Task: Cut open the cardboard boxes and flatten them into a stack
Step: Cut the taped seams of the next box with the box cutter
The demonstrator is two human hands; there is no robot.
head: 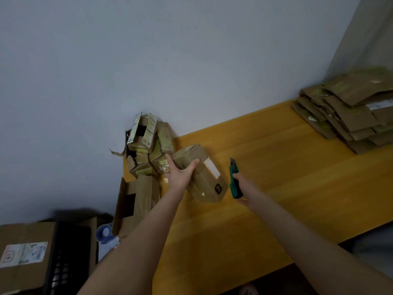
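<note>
Cardboard box (204, 177) gripped in my left hand (180, 173) | right hand (244, 188) clenched round green knife (234, 177) | risk: knife skids sideways mid-cut, nicks my left fingers (170, 160)

The surface (287, 167) lay open from its middle toward 4 o'clock. At 10 o'clock piled boxes (148, 150) blocked the way against the wall (191, 60); the flattened stack (350, 116) closed off 2 o'clock.
</note>
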